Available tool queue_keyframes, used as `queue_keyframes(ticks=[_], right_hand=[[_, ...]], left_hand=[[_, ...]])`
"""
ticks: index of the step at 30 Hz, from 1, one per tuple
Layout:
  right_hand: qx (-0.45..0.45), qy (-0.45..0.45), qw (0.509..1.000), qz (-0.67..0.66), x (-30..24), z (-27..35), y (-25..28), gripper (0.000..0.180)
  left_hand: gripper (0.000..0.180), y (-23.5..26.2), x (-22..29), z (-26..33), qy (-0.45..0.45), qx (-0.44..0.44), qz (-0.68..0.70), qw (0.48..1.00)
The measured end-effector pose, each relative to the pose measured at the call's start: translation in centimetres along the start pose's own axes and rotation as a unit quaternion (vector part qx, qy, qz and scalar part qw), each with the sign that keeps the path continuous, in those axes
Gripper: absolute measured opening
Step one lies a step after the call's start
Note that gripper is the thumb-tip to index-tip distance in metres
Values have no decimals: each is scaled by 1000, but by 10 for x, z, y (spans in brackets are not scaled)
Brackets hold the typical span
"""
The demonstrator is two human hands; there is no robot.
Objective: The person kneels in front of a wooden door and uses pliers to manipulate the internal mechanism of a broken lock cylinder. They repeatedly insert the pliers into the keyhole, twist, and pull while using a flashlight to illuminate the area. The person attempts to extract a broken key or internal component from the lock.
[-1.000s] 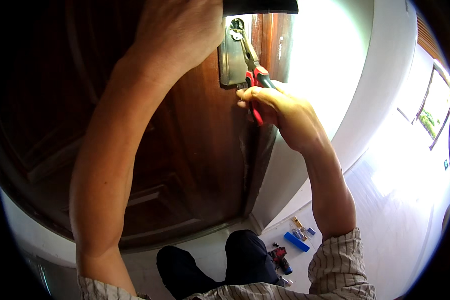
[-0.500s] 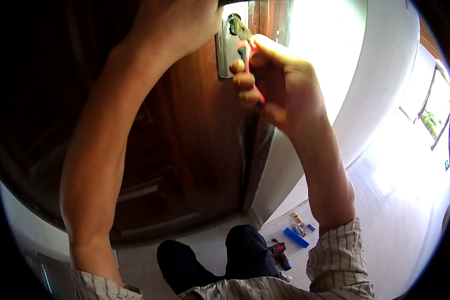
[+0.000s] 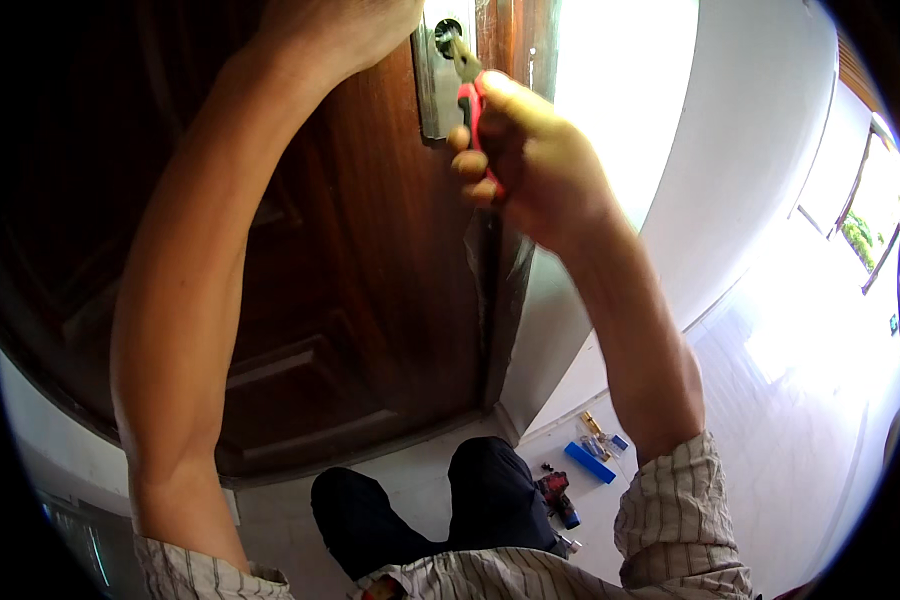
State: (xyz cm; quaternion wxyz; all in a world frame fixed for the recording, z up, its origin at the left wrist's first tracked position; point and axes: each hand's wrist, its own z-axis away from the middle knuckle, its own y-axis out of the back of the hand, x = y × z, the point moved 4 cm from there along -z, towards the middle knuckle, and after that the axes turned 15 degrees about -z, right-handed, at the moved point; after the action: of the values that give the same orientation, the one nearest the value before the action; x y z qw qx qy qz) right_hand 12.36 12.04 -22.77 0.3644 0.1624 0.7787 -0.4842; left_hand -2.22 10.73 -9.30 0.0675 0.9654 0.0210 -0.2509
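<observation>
My right hand (image 3: 545,165) is closed around red-and-black-handled pliers (image 3: 469,92). The pliers point up, with their jaws at the round hole (image 3: 448,38) in a metal lock plate (image 3: 437,100). Whether the jaws grip anything inside the hole is too small to tell. That plate is fixed upright near the edge of a dark brown wooden door (image 3: 370,260). Up at the top edge of the picture, my left hand (image 3: 355,30) is beside the plate's upper part. Its fingers are cut off from view, so what it holds does not show.
On the pale tiled floor to the right lie a red-and-black power drill (image 3: 555,495), a long blue box (image 3: 590,463) and small brass-coloured parts (image 3: 592,422). A white wall (image 3: 660,230) stands right of the door frame. My knees (image 3: 490,490) are close below the door.
My right hand and the pliers have shifted slightly left and up in the picture, along with the lock plate. The jaws now sit lower in the hole's opening.
</observation>
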Motion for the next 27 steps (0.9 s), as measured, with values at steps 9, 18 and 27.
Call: queue_keyframes(ticks=[9,18,27], right_hand=[[103,332,822,450,37,0,24,29],[76,304,879,359,34,1,15,31],[20,43,998,-35,-23,19,-48,31]], left_hand=[[13,7,6,-1,16,58,6,998],[12,30,0,-14,-6,55,-3,998],[14,30,0,-20,22,19,-41,999]])
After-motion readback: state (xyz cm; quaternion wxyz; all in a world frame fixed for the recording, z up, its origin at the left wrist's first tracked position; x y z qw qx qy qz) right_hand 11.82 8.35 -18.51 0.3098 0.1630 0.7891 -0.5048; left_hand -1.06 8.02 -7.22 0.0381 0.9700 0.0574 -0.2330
